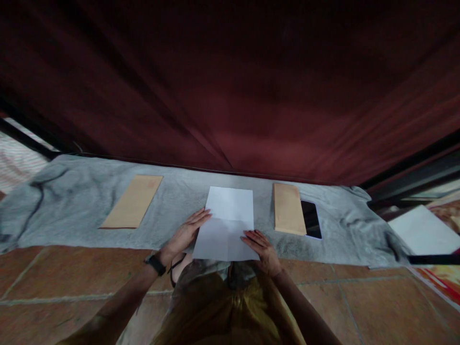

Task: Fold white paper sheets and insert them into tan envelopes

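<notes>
A white sheet of paper (230, 203) with a fold crease across its middle lies on the grey cloth in front of me. On its left edge rests my left hand (191, 226), fingers stretched out and flat; a dark watch is on that wrist. My right hand (263, 250) lies at the lower right edge of the sheet, its fingers extended over the paper. Neither hand grips anything. To the left is a flat brown paper piece, perhaps an envelope (132, 201). A thicker brown paper stack (288, 208) lies to the right, overlapping a dark-screened phone or tablet (312, 219).
The grey cloth (82, 191) covers a long, narrow surface, wrinkled at both ends. Dark red fabric (230, 115) hangs just behind it. A white flat item (424, 230) stands at the far right. Brown floor tiles (381, 302) lie below the front edge.
</notes>
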The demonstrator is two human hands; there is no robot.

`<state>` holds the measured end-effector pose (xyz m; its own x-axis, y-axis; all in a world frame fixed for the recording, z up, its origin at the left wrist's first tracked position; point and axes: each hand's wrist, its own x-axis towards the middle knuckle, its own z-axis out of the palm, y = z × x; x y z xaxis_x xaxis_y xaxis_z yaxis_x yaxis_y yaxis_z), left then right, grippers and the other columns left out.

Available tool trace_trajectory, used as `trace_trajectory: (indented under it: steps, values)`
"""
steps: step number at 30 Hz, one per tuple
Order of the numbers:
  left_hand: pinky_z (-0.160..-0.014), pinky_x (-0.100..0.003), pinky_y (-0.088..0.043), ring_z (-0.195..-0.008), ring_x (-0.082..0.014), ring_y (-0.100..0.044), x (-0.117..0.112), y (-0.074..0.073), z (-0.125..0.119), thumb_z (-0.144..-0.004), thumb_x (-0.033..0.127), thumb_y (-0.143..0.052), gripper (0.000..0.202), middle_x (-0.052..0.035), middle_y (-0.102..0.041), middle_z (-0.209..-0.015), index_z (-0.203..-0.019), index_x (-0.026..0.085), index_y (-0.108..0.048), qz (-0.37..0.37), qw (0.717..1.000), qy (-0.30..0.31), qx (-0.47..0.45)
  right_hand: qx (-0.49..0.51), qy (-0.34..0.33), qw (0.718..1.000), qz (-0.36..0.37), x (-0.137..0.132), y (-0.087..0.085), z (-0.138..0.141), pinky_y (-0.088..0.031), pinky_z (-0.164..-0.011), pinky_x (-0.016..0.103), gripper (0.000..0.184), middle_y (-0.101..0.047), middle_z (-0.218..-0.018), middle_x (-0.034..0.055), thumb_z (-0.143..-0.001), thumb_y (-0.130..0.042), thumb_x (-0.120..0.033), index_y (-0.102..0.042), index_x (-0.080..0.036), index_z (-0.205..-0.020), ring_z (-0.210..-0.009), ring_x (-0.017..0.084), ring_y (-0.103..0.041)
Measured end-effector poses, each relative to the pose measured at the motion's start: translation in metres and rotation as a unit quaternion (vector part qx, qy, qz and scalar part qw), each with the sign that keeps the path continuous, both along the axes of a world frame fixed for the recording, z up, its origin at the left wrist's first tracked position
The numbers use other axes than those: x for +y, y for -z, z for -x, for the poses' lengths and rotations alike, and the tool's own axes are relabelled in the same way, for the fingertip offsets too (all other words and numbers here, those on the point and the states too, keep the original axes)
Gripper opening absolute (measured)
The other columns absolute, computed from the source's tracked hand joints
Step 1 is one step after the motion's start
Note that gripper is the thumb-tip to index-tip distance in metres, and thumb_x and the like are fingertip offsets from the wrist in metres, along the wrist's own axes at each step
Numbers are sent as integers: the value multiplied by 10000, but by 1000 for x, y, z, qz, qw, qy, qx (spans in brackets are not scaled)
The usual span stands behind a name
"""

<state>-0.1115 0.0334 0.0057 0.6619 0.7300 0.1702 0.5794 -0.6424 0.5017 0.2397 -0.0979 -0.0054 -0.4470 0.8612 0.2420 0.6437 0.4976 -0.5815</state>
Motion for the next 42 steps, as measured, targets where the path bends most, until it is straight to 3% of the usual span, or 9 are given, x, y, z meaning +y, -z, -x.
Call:
trace_trajectory:
  steps: [4, 8, 14, 20, 24, 26, 30, 35, 42]
  values:
    - [-1256, -489, -306, -1515, -198, -345, -35, -13, 14, -912, 59, -463, 647, -25, -464, -1591, -1523, 273, -459, -15, 998, 56, 17, 11, -10, 1000, -13, 0, 3, -2, -342, -1220, 545, 730, -563, -1496, 127, -948, -429, -701, -521, -229, -1498, -1383, 297, -525]
    - [-1255, -477, -309, -1476, -196, -417, -45, -22, 6, -890, 40, -497, 649, -17, -491, -1571, -1483, 302, -516, -23, 995, 85, 51, -3, -11, 1000, -17, 0, 3, -1, -368, -1204, 537, 659, -580, -1481, 123, -936, -528, -645, -570, -243, -1457, -1366, 297, -541]
    - [-1255, -467, -289, -1472, -193, -422, -46, -25, -3, -812, -37, -498, 773, 17, -481, -1576, -1468, 371, -527, -3, 989, 114, 93, -10, 6, 1000, -27, -3, 2, 0, -398, -1184, 511, 504, -613, -1448, 116, -890, -675, -322, -634, -238, -1386, -1334, 278, -571]
    - [-1152, -432, -425, -1321, -201, -580, -30, -27, 0, -888, 75, -523, 543, -37, -653, -1410, -1358, 315, -651, 56, 993, 101, -5, 42, 61, 997, -4, 9, -2, -3, -502, -1073, 459, 425, -725, -1285, 81, -863, -604, -108, -720, -246, -1247, -1213, 239, -654]
    - [-1111, -440, -434, -1273, -237, -591, -18, -23, -4, -879, 199, -600, 349, -48, -702, -1333, -1172, 304, -759, 112, 989, 96, -8, 66, 61, 996, 10, 22, -4, 0, -500, -1055, 464, 340, -749, -1235, 79, -878, -590, -126, -766, -244, -1144, -1185, 241, -672]
    - [-999, -386, -499, -1136, -251, -645, -13, -19, -6, -887, 311, -606, 237, -53, -769, -1152, -1010, 252, -799, 158, 986, 41, -33, 77, 104, 991, 37, 28, -4, 2, -519, -1018, 439, 250, -776, -1156, 81, -922, -593, -223, -786, -239, -1081, -1124, 245, -698]
    - [-653, -291, -498, -728, -218, -634, -6, -11, -13, -868, 554, -552, 450, -32, -705, -722, -696, 180, -732, 241, 957, -132, -91, 74, 247, 960, 109, 42, -6, 6, -557, -813, 322, 319, -800, -957, 75, -980, -556, -416, -795, -208, -944, -917, 241, -739]
    - [-663, -282, -478, -729, -204, -633, 4, -17, -34, -852, 570, -543, 453, -32, -716, -766, -842, 162, -738, 224, 932, -238, -155, 3, 323, 936, 141, 67, -16, 13, -483, -684, 246, 361, -777, -815, 46, -1009, -510, -450, -763, -214, -903, -790, 213, -728]
    - [-657, -268, -426, -781, -211, -672, 16, -29, -56, -964, 475, -489, 385, -73, -745, -837, -907, 173, -721, 164, 932, -324, -18, -75, 370, 913, 156, 93, -30, 23, -453, -680, 219, 349, -785, -884, 43, -1033, -485, -443, -752, -234, -952, -843, 193, -735]
